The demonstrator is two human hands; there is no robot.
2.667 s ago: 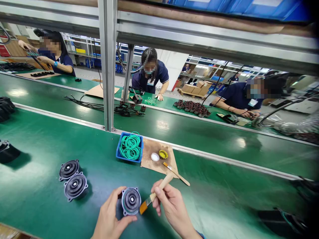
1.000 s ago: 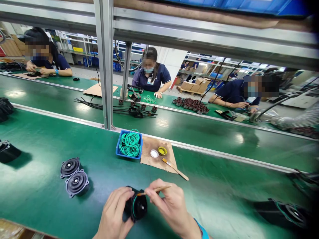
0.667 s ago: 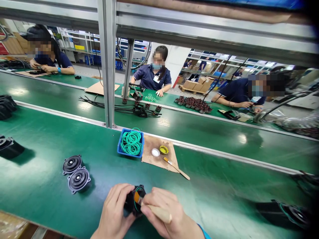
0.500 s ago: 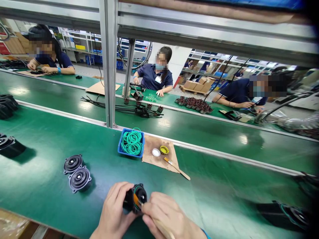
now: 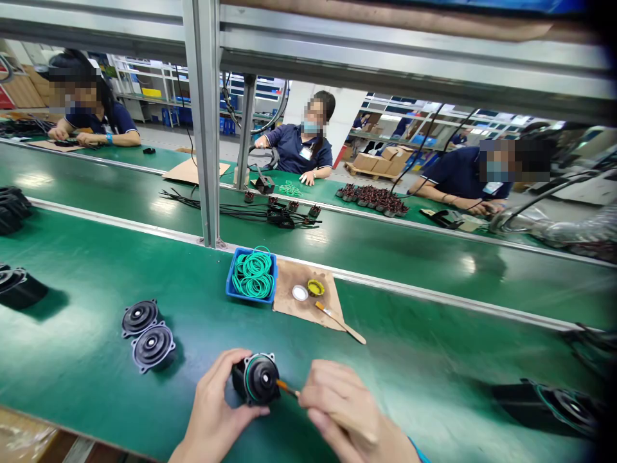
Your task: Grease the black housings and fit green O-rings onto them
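At lower centre of frame: seemingly brushing a black housing (image 5: 265,381)

Gripping it tilted in left hand (image 5: 215,400), green ring (image 5: 247,379) around its front; pinching a brush (image 5: 286,386) in right hand (image 5: 338,387), tip at the front's right edge. Calling next, probably, for steady hold, light strokes.

Bare fingers (image 5: 222,370) — blue band or cuff (image 5: 418,450), right wrist (image 5: 393,440).

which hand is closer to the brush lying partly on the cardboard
Right. The right hand is on the near side of the lying brush, apart from it; the left hand is farther off to the left, holding the black housing.
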